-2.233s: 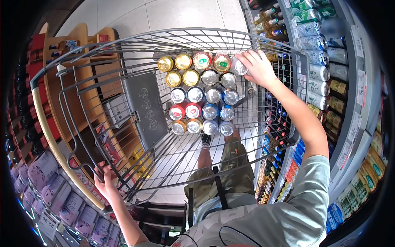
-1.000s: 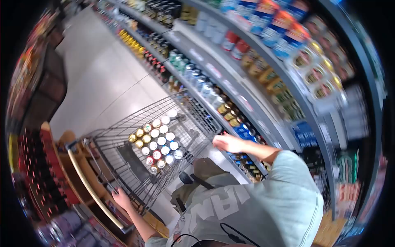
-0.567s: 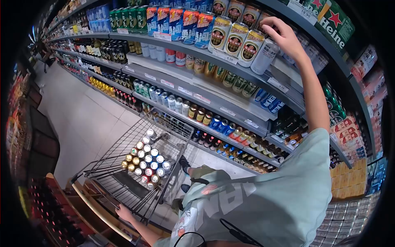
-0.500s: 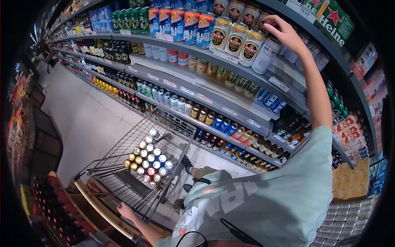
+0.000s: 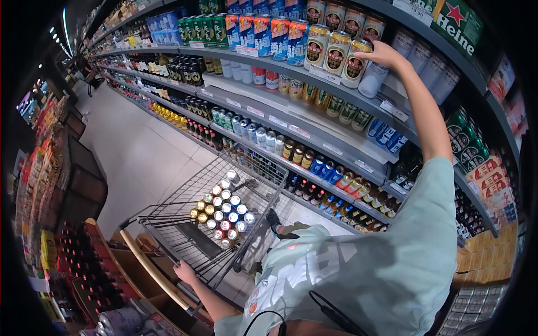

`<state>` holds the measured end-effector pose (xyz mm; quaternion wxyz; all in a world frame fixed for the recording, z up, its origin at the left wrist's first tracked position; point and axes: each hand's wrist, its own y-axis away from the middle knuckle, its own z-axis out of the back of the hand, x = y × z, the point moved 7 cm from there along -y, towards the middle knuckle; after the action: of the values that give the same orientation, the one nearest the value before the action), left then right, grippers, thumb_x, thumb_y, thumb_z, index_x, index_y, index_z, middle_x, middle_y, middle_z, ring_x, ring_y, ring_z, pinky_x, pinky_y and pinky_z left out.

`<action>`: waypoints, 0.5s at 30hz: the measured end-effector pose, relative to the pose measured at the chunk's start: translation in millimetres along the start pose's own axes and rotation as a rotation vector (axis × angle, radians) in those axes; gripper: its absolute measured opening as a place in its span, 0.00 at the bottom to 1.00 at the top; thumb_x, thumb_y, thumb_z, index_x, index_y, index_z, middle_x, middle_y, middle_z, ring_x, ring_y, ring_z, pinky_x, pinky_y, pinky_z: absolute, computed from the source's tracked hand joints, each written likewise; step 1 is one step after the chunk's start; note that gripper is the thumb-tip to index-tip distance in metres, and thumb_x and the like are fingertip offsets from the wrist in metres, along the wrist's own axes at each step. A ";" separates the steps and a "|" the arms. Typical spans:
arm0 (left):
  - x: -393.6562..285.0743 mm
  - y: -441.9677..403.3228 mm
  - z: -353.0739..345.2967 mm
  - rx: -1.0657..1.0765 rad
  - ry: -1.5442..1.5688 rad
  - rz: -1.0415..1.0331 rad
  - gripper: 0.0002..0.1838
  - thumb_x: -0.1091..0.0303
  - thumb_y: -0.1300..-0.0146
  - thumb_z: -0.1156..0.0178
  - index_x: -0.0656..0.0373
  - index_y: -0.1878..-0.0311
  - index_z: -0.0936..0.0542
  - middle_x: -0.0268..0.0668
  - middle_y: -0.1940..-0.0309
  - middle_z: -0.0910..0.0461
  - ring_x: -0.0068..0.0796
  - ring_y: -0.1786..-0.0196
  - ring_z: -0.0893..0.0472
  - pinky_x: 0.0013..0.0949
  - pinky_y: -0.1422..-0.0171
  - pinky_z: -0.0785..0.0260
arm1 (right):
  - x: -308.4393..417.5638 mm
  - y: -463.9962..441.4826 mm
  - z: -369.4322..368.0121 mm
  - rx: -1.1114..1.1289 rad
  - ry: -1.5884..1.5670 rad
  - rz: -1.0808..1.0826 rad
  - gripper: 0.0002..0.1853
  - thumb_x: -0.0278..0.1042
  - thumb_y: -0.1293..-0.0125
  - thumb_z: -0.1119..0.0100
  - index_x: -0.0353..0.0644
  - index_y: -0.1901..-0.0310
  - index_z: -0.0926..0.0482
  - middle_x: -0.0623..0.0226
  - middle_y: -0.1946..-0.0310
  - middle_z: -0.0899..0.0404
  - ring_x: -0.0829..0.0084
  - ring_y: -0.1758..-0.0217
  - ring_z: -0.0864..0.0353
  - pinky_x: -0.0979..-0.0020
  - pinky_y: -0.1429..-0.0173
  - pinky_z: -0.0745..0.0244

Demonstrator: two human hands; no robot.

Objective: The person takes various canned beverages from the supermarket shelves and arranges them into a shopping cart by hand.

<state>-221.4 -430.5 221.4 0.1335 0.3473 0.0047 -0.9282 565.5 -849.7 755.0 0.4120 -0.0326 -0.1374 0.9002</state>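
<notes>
My right hand (image 5: 385, 55) is up at the shelf, thumb and fingers curled round the top of the rightmost white-and-gold beer can (image 5: 354, 66) with a dark oval label. Under the same hand, a plain white can (image 5: 372, 80) stands right beside it, its top partly covered. Two matching gold-topped cans line up to the left. My left hand (image 5: 185, 271) is closed on the rear frame of the shopping cart (image 5: 162, 210), near its pale handle. Inside the cart stand several cans (image 5: 225, 208) with gold, white and blue markings, grouped together.
Blue-and-orange cans (image 5: 262, 35) and green cans (image 5: 213, 31) share the shelf (image 5: 280, 64). Lower shelves hold more cans and bottles. A green Heineken pack (image 5: 457, 25) sits above right. Dark bottles (image 5: 84, 263) stand behind the cart handle. The tiled aisle (image 5: 131, 151) runs to the far left.
My right hand has come down and left from above the cans onto the rightmost gold-topped can. My left hand stays on the cart. The whole view has shifted slightly.
</notes>
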 end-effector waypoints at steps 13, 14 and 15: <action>-9.8 3.4 1.9 0.069 0.046 0.059 0.29 0.54 0.41 0.45 0.68 0.43 0.23 0.56 0.50 0.19 0.57 0.45 0.22 0.48 0.41 0.31 | 25.5 43.1 30.9 -0.230 0.081 0.056 0.43 0.59 0.53 0.24 0.42 0.38 0.25 0.54 0.47 0.18 0.56 0.41 0.20 0.61 0.41 0.26; -1.5 -5.3 -5.0 0.054 0.049 0.020 0.29 0.54 0.41 0.45 0.68 0.44 0.23 0.55 0.50 0.19 0.57 0.45 0.21 0.48 0.40 0.31 | 26.2 42.6 36.8 -0.195 0.094 0.060 0.43 0.59 0.53 0.24 0.43 0.38 0.25 0.54 0.47 0.17 0.55 0.42 0.20 0.60 0.41 0.26; 7.3 -6.3 -6.5 0.036 0.044 -0.014 0.29 0.54 0.41 0.45 0.67 0.44 0.23 0.55 0.50 0.19 0.56 0.45 0.21 0.47 0.40 0.31 | 40.4 48.6 47.7 -0.206 0.186 0.083 0.42 0.58 0.51 0.25 0.44 0.37 0.26 0.55 0.47 0.17 0.54 0.42 0.19 0.60 0.42 0.26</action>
<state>-224.1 -425.6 211.2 0.1206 0.3700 -0.0069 -0.9212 495.1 -860.2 789.6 0.3799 -0.1636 -0.1888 0.8907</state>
